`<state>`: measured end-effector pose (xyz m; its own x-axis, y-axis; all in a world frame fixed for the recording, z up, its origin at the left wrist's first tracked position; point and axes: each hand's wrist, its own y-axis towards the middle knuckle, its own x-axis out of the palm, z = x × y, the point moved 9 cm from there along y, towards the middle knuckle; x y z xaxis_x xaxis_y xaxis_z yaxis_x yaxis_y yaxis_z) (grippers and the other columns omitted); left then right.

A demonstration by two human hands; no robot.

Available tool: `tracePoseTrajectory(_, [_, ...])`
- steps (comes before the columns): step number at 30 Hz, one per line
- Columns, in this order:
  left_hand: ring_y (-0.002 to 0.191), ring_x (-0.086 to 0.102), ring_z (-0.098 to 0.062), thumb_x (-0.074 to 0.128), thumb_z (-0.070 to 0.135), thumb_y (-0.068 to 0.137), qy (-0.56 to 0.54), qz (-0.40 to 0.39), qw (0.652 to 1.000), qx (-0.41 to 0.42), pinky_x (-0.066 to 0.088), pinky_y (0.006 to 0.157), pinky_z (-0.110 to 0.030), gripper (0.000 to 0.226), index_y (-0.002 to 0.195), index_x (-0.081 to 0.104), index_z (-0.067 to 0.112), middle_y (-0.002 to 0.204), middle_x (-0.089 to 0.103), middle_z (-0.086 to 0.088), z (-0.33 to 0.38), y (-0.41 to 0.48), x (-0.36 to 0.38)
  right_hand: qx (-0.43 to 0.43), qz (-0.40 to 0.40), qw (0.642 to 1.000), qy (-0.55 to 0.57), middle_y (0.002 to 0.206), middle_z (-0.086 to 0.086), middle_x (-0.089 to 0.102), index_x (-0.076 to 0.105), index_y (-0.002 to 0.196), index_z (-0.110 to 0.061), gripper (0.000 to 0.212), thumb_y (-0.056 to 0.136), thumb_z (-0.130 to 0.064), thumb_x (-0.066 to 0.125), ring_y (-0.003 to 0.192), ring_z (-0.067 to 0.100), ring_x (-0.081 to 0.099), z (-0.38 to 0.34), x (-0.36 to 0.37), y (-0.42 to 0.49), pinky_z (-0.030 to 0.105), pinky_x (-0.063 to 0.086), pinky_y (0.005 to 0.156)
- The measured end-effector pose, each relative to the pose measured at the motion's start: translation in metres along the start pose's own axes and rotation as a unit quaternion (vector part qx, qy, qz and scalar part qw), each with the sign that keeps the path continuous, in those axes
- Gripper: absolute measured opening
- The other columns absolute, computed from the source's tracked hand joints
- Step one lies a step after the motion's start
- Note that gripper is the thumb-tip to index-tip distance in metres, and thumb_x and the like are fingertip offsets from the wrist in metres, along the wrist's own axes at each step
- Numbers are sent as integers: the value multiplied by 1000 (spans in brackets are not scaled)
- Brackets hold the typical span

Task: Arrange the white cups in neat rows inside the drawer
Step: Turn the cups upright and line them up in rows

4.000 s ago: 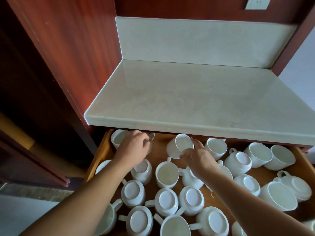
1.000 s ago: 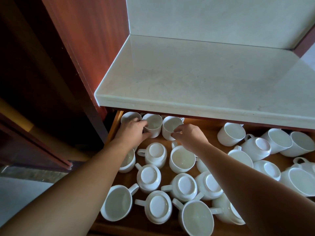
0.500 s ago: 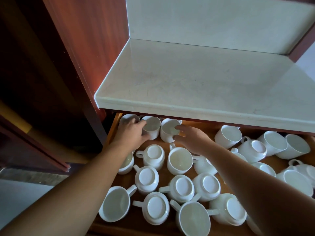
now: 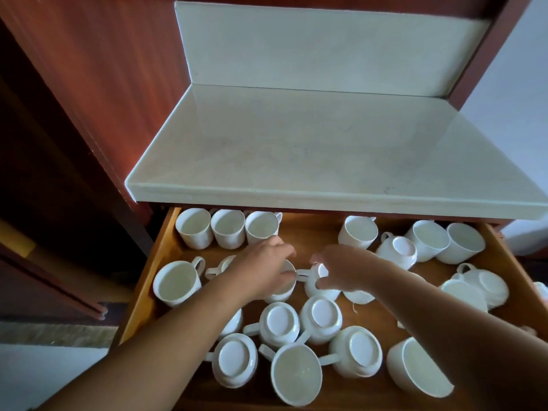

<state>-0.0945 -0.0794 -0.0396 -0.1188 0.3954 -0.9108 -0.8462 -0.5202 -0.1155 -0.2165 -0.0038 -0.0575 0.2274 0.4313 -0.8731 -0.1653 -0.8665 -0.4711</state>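
The open wooden drawer [image 4: 311,232] holds several white cups, some upright and some upside down. Three upright cups [image 4: 228,232] stand side by side in a row at the back left corner. My left hand [image 4: 261,271] lies over the rim of an upright cup [image 4: 280,295] in the drawer's middle, fingers closed on it. Just to its right, my right hand [image 4: 347,271] grips a tilted cup [image 4: 318,292] whose handle points left. Both cups are partly hidden by my hands.
The pale stone countertop [image 4: 326,143] overhangs the drawer's back edge. An upright cup [image 4: 176,284] sits by the left wall. Overturned cups [image 4: 278,324] crowd the front, and more cups [image 4: 430,240] are scattered at the back right. A red-brown wooden panel [image 4: 103,84] rises at left.
Both hands have let go of the back-left cups, which now stand as a row of three, and have drawn back to two cups in the drawer's middle.
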Motion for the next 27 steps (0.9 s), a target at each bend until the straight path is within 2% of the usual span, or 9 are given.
tracePoseTrajectory(3, [127,51,-23,64,49,92,38,-37,999,0,43,105,-40,53,141,55,33,143,48,5,14,2,13,-3,-2,1000,-17,131,1,66,53,146,-21,64,89,-43,74,119,22,61,-3,8,5,34,51,97])
tracePoseTrajectory(6, [125,52,-27,62,51,92,75,-63,995,-10,42,104,-39,55,143,54,34,140,50,3,19,2,21,-1,4,1000,-19,122,0,68,57,139,-22,64,82,-42,79,109,22,64,-2,9,10,38,56,90])
tracePoseTrajectory(9, [126,52,-26,63,52,89,53,-56,996,-37,41,105,-39,54,139,57,34,137,55,2,16,7,21,13,30,999,4,120,0,67,60,133,-22,58,80,-40,79,111,23,63,5,4,12,33,51,79])
tracePoseTrajectory(13, [112,59,-23,69,52,85,25,-50,996,-70,46,85,-34,48,127,60,28,124,60,2,9,18,17,37,70,993,87,117,-3,68,61,131,-27,56,79,-38,76,103,20,62,22,-7,10,31,51,74])
tracePoseTrajectory(15, [109,60,-22,70,51,85,24,-59,995,-78,50,85,-35,54,129,57,23,125,60,1,7,24,18,47,78,986,142,109,-7,65,62,131,-30,56,77,-40,77,95,17,60,31,-10,9,28,47,68])
tracePoseTrajectory(18, [110,60,-23,73,52,82,13,-65,995,-78,52,88,-39,68,139,49,23,130,60,-1,7,32,19,62,100,965,234,106,-8,63,64,129,-33,56,76,-42,81,92,14,60,44,-15,8,26,50,73])
tracePoseTrajectory(20, [111,61,-23,75,55,79,-9,-66,994,-85,53,89,-40,78,144,43,26,132,61,-1,5,38,20,71,114,944,303,104,-9,64,66,125,-33,53,75,-40,82,91,12,60,53,-17,8,26,52,74])
tracePoseTrajectory(23, [118,60,-20,80,62,72,-113,-59,985,-116,53,94,-38,94,149,37,33,138,59,3,-1,45,18,87,120,885,442,102,-4,69,71,119,-31,45,76,-30,85,91,16,66,67,-20,6,25,53,70])
tracePoseTrajectory(27, [114,66,-11,90,64,54,-348,-57,925,-143,53,104,-44,89,130,50,41,125,69,15,-6,49,19,62,70,770,631,115,12,71,72,118,-15,36,83,-16,82,107,30,67,73,-17,5,39,61,86])
